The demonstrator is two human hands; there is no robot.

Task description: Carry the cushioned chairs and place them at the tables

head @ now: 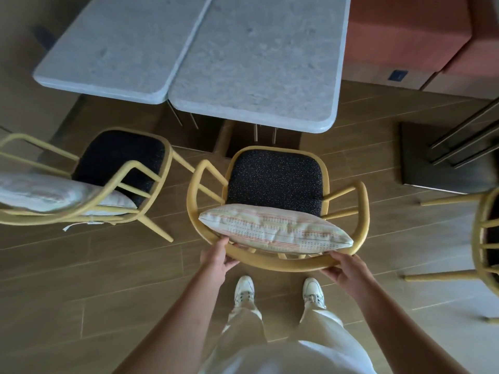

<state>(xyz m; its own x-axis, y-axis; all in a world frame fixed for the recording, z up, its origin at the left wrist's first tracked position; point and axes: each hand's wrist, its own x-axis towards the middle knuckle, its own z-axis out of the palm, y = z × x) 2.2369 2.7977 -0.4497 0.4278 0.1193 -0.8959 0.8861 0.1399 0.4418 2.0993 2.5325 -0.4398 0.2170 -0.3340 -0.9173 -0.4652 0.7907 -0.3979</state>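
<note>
Pale trousers (270,344) and two white shoes (244,291) fill the bottom centre of the frame, standing on a wood-plank floor (81,265). Two bare forearms reach up from the lower corners toward the middle.

Both hands hold the curved back rail of a yellow chair (278,263) at frame centre. The left hand (217,259) grips the rail at its left bend, fingers curled under and thumb up along the frame beside the pillow's corner. The right hand (344,267) grips the rail's right part, fingers wrapped over the top.

This chair has a dark speckled seat cushion (275,180) and a pale striped pillow (275,230) lying against its back. Its seat faces the upper part of the frame, with the front edge just below the near end of a grey stone tabletop (256,63). Whether its legs touch the floor cannot be told.

A second grey tabletop (116,47) lies side by side with the first, at upper left. Below it, at the left edge, a second yellow chair (151,211) stands angled, blurred, with the same dark seat and a pale pillow (48,194) of its own.

Part of a third yellow chair (483,233) shows at the right edge. An orange-red upholstered bench (405,31) sits at upper right, and a dark square table base (437,155) rests on the floor at right.
</note>
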